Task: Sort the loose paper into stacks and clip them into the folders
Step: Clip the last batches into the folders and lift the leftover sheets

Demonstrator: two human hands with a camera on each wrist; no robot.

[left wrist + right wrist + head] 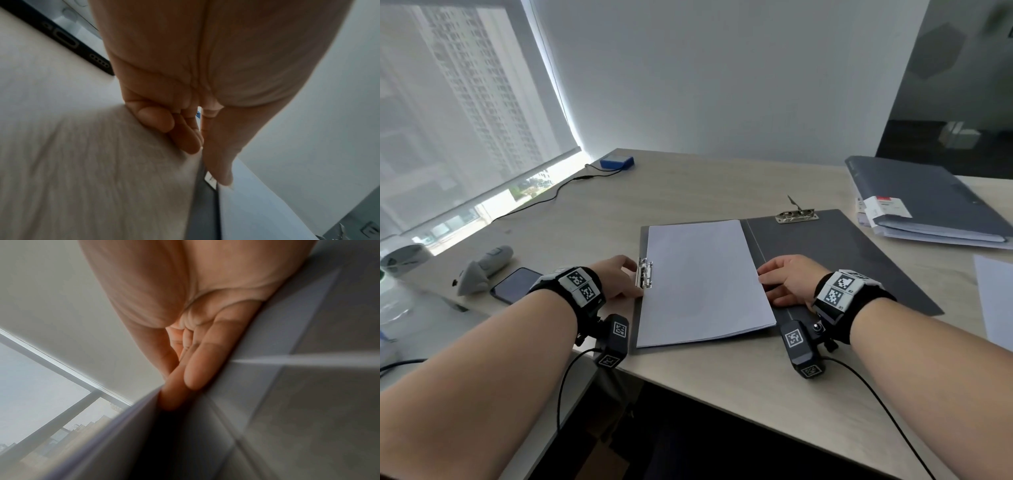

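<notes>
An open dark grey folder (842,260) lies on the table. A white paper stack (702,281) rests on its left half. A metal side clip (644,273) sits at the stack's left edge, and a second clip (797,216) stands raised at the top of the bare right half. My left hand (631,275) flanks the side clip. In the left wrist view its thumb tip meets the clip (210,179) while the other fingers (185,138) curl against the table. My right hand (768,286) is at the stack's right edge. There its fingers (174,397) tuck under the paper (115,434), with the thumb above.
Closed grey folders (928,202) are piled at the back right, and a loose sheet (996,301) lies at the right edge. Left of the folder are a phone (515,284), a grey handheld device (482,270) and a cup (404,257). A blue box (617,161) with a cable sits far back.
</notes>
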